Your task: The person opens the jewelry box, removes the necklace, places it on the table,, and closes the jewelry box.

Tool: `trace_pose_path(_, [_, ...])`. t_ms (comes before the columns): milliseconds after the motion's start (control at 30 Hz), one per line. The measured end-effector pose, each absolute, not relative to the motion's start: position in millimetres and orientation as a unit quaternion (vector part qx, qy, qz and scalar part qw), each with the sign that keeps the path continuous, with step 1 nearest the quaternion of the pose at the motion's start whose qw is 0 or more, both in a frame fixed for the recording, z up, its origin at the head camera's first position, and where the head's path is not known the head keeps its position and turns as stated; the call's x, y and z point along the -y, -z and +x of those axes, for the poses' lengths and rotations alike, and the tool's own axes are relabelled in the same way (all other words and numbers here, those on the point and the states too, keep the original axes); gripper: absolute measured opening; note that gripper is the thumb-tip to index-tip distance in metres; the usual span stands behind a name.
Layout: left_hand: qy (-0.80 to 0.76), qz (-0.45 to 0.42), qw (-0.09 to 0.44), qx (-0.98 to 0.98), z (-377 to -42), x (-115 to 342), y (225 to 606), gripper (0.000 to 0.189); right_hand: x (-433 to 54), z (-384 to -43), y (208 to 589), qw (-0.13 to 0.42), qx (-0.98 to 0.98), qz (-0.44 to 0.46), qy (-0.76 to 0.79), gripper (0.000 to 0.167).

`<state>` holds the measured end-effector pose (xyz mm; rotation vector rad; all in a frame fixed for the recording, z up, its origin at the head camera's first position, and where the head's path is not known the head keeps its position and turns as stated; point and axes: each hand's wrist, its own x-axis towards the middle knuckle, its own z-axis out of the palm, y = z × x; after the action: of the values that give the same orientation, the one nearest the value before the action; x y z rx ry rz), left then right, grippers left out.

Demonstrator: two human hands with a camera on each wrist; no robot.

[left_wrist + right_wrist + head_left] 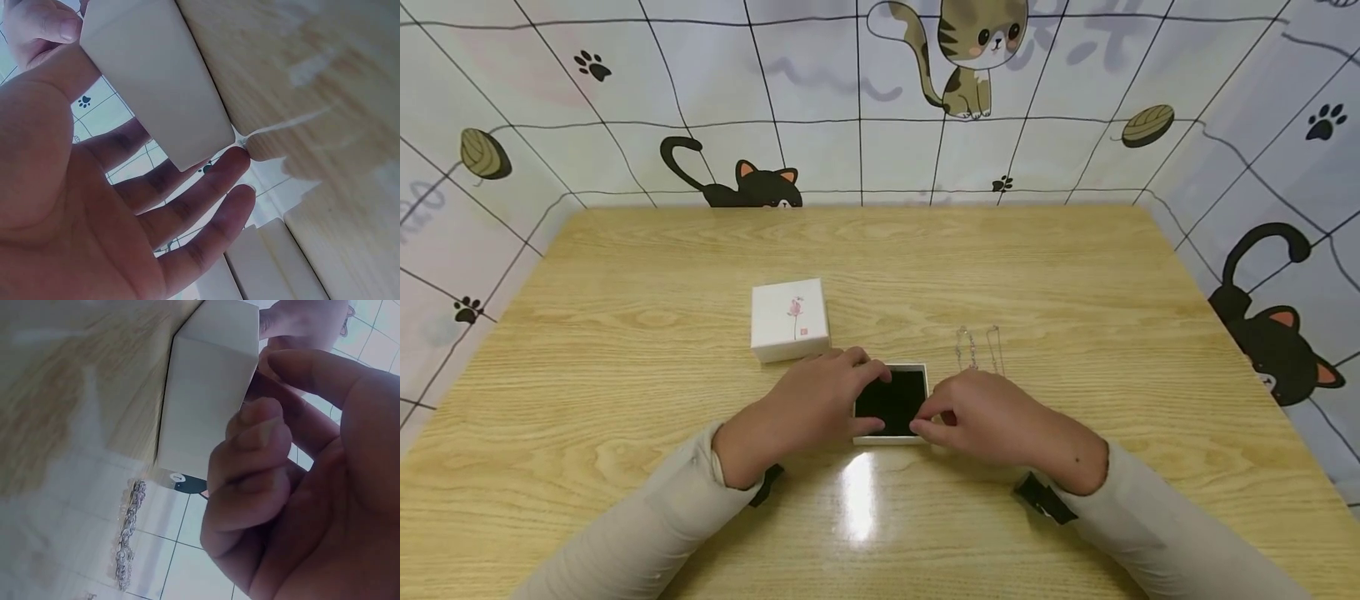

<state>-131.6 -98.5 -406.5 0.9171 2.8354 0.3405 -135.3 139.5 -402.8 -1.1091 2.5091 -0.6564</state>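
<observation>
An uncovered small white box with a black insert inside sits between the two hands. My left hand comes over its left side, thumb and forefinger spread across the insert. In the left wrist view, the other fingers extend loosely beside the white wall of the box. At the right front corner of the insert, my right hand pinches its edge with thumb and forefinger. Its remaining fingers curl beside the box in the right wrist view; the exact pinch is hidden there.
A white lid with a pink flower print stands behind the left hand. Silver chains lie on the wooden table just behind the right hand. Cat-patterned walls enclose the back and sides.
</observation>
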Motion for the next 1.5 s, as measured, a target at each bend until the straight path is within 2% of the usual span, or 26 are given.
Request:
trace_pose_path(333, [-0.102, 0.313, 0.064, -0.942, -131.2, 95.8, 402.4, 0.049, -145.1, -137.8, 397.3, 0.18, -0.876, -0.374, 0.245, 0.019])
trace_pose_path(567, [-0.115, 0.311, 0.047, -0.942, -118.3, 97.1, 393.2, 0.045, -143.5, -136.8, 399.9, 0.2, -0.879, -0.365, 0.235, 0.016])
trace_pose_path(700, [-0.171, 0.324, -0.011, -0.93, -110.7, 103.4, 370.9, 0.032, -142.9, -135.3, 400.7, 0.206, -0.88, -0.361, 0.231, 0.016])
trace_pose_path(833, [-0.217, 0.343, -0.112, -0.907, -116.7, 115.4, 351.6, 0.017, -143.9, -134.4, 400.2, 0.207, -0.881, -0.362, 0.224, 0.018])
trace_pose_path(933, [-0.229, 0.342, -0.153, -0.899, -128.1, 126.3, 344.1, 0.018, -144.6, -133.8, 399.3, 0.203, -0.885, -0.358, 0.216, 0.018])
trace_pose_path(1033, [-0.221, 0.315, -0.139, -0.913, -140.2, 138.2, 340.8, 0.034, -144.7, -132.7, 398.6, 0.196, -0.894, -0.347, 0.206, 0.018])
trace_pose_path(1233, [-0.159, 0.25, -0.031, -0.954, -158.4, 158.8, 348.4, 0.076, -142.9, -131.5, 400.2, 0.193, -0.905, -0.329, 0.188, 0.021])
trace_pose_path(1500, [-0.137, 0.229, 0.014, -0.964, -171.8, 169.7, 360.7, 0.086, -141.2, -132.3, 400.9, 0.189, -0.904, -0.336, 0.186, 0.017])
